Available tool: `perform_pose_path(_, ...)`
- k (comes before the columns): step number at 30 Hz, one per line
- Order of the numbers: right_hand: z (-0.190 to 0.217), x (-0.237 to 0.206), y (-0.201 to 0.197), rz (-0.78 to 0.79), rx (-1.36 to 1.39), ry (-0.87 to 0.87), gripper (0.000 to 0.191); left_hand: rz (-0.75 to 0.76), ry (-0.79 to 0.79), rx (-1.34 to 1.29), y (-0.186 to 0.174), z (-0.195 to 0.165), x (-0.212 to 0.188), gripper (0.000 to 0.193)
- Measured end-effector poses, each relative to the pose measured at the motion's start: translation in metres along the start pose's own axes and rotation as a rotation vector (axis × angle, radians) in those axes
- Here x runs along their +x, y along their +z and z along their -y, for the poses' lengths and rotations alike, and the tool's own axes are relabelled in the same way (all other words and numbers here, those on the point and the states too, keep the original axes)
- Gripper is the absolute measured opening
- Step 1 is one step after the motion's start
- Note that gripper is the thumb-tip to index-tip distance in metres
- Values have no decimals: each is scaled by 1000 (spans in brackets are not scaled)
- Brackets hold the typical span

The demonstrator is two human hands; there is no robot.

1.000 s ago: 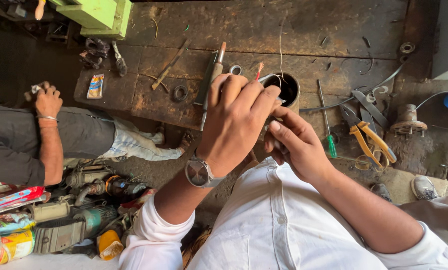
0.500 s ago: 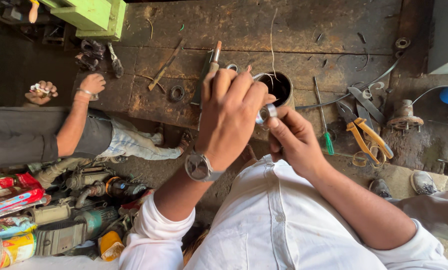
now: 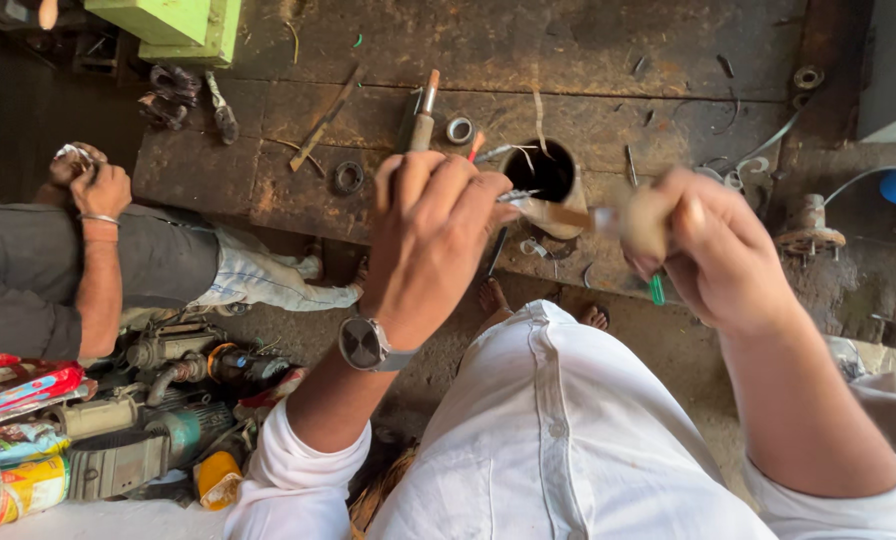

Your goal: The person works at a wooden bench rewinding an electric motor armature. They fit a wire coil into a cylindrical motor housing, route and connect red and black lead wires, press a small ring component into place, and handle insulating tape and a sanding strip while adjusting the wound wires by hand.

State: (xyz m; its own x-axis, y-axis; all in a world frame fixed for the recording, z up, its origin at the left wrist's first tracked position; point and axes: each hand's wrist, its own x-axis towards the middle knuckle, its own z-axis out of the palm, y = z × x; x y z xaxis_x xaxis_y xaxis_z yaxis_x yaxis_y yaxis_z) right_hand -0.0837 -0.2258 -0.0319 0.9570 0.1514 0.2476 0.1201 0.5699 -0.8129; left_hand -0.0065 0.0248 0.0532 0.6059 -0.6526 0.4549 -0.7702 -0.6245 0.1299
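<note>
My left hand (image 3: 430, 238), with a wristwatch, is curled over the left side of a dark hollow metal cylinder (image 3: 548, 175) that has thin wires sticking out of its rim. What lies under the palm is hidden. My right hand (image 3: 713, 250) is closed around the round wooden handle of a tool (image 3: 646, 222). Its thin shaft (image 3: 566, 214) points left at the cylinder's lower rim, close to my left fingertips. Both hands hover over the front of a worn wooden workbench (image 3: 608, 50).
Another person sits at the left, hands (image 3: 90, 182) together over a grey trouser leg. Power tools and motor parts (image 3: 158, 400) pile up at lower left. On the bench lie a screwdriver (image 3: 424, 115), a washer (image 3: 348, 177) and a green-handled tool (image 3: 656, 290). A green machine (image 3: 168, 20) stands at the back left.
My right hand has pulled back to the right from the cylinder and now shows the wooden-handled tool. The other person's hands have come back together.
</note>
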Motion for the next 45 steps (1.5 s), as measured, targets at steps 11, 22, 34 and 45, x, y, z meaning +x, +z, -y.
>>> perform_pose_path(11, -19, 13, 57, -189, -1505, -360, 46, 47, -67, -72, 5, -7, 4, 12)
perform_pose_path(22, -35, 32, 75, -238, -1796, -553, 30, -10, -94, -88, 10, -3, 8, 18)
perform_pose_path(34, 12, 44, 78, -96, -1947, -325, 18, -136, 59, -200, 39, 3, -7, 18)
perform_pose_path(45, 4, 46, 100, -101, -2312, -455, 30, -210, -139, -327, 59, 5, -3, 17)
